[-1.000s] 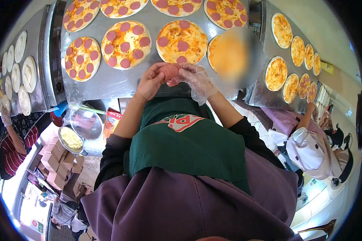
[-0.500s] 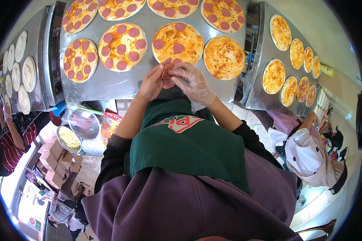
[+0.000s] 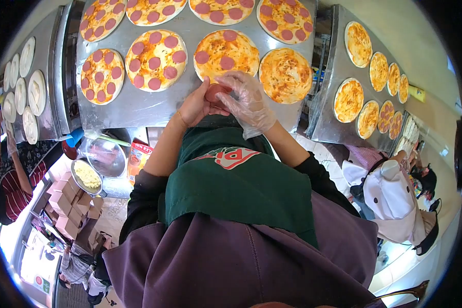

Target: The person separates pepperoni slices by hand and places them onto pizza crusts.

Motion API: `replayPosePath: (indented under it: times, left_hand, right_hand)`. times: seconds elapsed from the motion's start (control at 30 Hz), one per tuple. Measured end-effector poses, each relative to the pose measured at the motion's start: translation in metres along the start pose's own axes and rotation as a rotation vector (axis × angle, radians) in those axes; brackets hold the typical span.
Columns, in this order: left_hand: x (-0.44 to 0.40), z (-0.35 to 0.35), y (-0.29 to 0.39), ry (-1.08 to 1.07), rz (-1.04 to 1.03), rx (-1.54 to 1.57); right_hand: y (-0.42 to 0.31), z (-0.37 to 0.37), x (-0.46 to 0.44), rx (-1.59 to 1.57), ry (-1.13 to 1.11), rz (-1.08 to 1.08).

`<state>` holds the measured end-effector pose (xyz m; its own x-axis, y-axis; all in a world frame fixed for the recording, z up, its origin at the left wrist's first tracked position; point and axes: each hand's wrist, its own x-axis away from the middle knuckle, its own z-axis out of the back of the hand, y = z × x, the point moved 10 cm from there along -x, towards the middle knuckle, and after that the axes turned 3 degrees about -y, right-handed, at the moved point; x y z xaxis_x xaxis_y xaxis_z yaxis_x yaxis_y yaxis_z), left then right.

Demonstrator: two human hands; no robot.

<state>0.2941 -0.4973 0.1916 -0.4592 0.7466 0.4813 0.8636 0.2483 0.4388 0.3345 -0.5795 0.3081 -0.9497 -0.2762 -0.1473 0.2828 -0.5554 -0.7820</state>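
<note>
Bare, my left hand [image 3: 194,107] is closed around a small stack of round sausage slices [image 3: 216,92]. My right hand [image 3: 250,102], in a clear plastic glove, bends its thumb and fingers over the same slices from the other side; its exact hold is partly hidden. Both hands are at the near edge of a pizza [image 3: 231,49] with cheese, red sauce and a few sausage slices. Right of it lies a pizza [image 3: 286,75] with sauce and cheese only. To the left is a pizza [image 3: 161,57] dotted with several slices.
More pizzas lie on the metal table [image 3: 138,114] and on a right-hand table [image 3: 323,120]. Plain dough rounds [image 3: 36,92] cover the left table. A metal bowl [image 3: 105,156], a bowl of grated cheese [image 3: 86,174] and cardboard boxes [image 3: 66,203] are lower left. Co-workers [image 3: 392,197] stand either side.
My hands have shifted slightly, and the top sausage slice now shows flatter between them. The gloved fingers have spread a little wider. The co-worker at right has moved slightly.
</note>
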Motion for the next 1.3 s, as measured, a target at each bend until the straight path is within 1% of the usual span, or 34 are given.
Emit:
replayPosePath:
  times: [0.07, 0.1, 0.13, 0.2, 0.23, 0.27, 0.3, 0.4, 0.47, 0.53, 0.6, 0.67, 0.7, 0.77, 0.83, 0.9, 0.97, 1.03, 1.1, 1.2, 1.3]
  left_hand:
    - [0.001, 0.0, 0.003, 0.099, -0.017, 0.001]
    - [0.001, 0.0, 0.003, 0.099, -0.017, 0.001]
    - [0.002, -0.001, 0.003, 0.083, -0.021, 0.039]
    - [0.002, 0.0, 0.003, 0.066, -0.025, 0.078]
    - [0.001, -0.002, 0.005, 0.009, -0.053, 0.08]
    - [0.002, -0.006, 0.008, -0.049, -0.081, 0.083]
    - [0.003, -0.005, 0.009, -0.05, -0.08, 0.083]
    - [0.009, -0.008, 0.018, -0.057, -0.144, 0.023]
    - [0.014, -0.002, 0.023, 0.038, -0.145, -0.086]
    - [0.015, 0.0, 0.025, 0.055, -0.151, -0.125]
    - [0.018, 0.003, 0.027, 0.072, -0.156, -0.164]
    - [0.022, 0.004, 0.031, 0.095, -0.154, -0.337]
    - [0.022, 0.007, 0.03, 0.094, -0.155, -0.337]
    - [0.023, 0.007, 0.034, 0.068, -0.252, -0.422]
    - [0.024, 0.007, 0.036, 0.082, -0.253, -0.458]
    - [0.026, 0.006, 0.037, 0.096, -0.254, -0.494]
    - [0.029, 0.004, 0.044, 0.129, -0.319, -0.537]
    - [0.029, 0.007, 0.043, 0.114, -0.331, -0.563]
    - [0.028, 0.008, 0.042, 0.098, -0.343, -0.59]
    - [0.028, 0.012, 0.04, 0.097, -0.321, -0.587]
    - [0.032, 0.013, 0.042, 0.145, -0.32, -0.644]
  right_hand:
    - [0.0, -0.003, 0.003, 0.023, 0.002, 0.024]
    - [-0.002, -0.004, 0.004, 0.045, 0.004, 0.047]
    - [-0.002, -0.005, 0.004, 0.045, 0.004, 0.047]
    - [0.008, -0.008, 0.005, -0.046, -0.018, -0.054]
    - [0.009, -0.01, 0.005, -0.046, -0.018, -0.055]
    - [0.016, -0.01, 0.006, -0.122, 0.02, -0.102]
    - [0.021, -0.009, 0.006, -0.197, 0.059, -0.149]
    - [0.012, -0.003, 0.002, -0.136, 0.064, -0.101]
    - [0.013, -0.007, 0.002, -0.128, 0.051, -0.087]
    - [0.013, -0.01, 0.002, -0.12, 0.04, -0.072]
    - [0.013, -0.007, 0.002, -0.195, 0.092, -0.071]
    - [0.013, -0.008, 0.002, -0.221, 0.1, -0.076]
    - [0.013, -0.008, 0.002, -0.248, 0.108, -0.081]
    - [0.011, -0.008, -0.001, -0.222, 0.086, -0.058]
    - [0.005, -0.007, -0.003, -0.196, 0.064, -0.036]
    - [0.005, -0.009, -0.005, -0.183, 0.029, -0.082]
    - [0.009, -0.012, -0.005, -0.163, 0.002, -0.066]
    - [0.008, -0.012, -0.006, -0.143, -0.024, -0.049]
    - [0.003, -0.014, -0.007, -0.016, -0.082, -0.026]
    - [0.001, -0.012, -0.003, 0.061, -0.041, 0.001]
    - [0.004, -0.01, -0.002, 0.011, -0.001, -0.03]
